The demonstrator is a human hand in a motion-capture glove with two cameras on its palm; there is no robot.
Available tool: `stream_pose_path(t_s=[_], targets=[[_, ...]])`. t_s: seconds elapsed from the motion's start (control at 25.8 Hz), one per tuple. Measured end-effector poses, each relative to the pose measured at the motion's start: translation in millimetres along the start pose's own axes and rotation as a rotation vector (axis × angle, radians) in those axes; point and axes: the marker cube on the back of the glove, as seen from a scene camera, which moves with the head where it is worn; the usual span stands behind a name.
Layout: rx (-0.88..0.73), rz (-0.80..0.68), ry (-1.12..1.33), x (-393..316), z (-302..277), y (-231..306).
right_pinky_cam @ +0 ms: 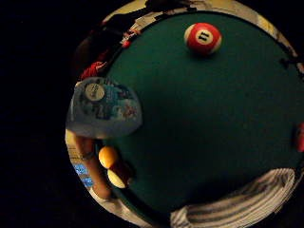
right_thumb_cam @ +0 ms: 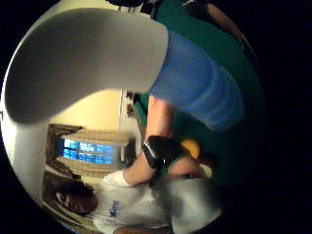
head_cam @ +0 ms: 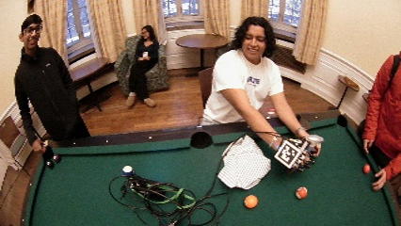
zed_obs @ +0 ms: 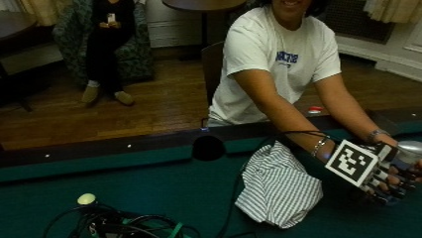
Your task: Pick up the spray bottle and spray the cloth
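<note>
Gloved right grip (zed_obs: 381, 174) curled around the spray bottle (zed_obs: 410, 148), held above the green worktop (zed_obs: 131, 183) beside the striped cloth (zed_obs: 277, 186). Bare left hand (right_thumb_cam: 187, 165) near the bottle too. Cloth lying crumpled on the felt, close to the near rail and the pocket (zed_obs: 208, 148). Bottle's blue body (right_thumb_cam: 195, 87) filling much of the thumb-side palm view. Striped ball (right_pinky_cam: 203, 38), orange ball (head_cam: 251, 201) and tangled cables (head_cam: 163, 197) elsewhere on the felt.

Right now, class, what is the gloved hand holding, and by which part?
The right hand grips the spray bottle around its body, below the pale top.
</note>
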Motion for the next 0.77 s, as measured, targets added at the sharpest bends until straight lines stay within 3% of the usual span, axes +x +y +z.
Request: stream_pose_path(t_s=[0.39,0.77], targets=[[-0.035,-0.128,0.324,0,-35,70],[-0.084,-0.226,0.45,-6,-55,131]])
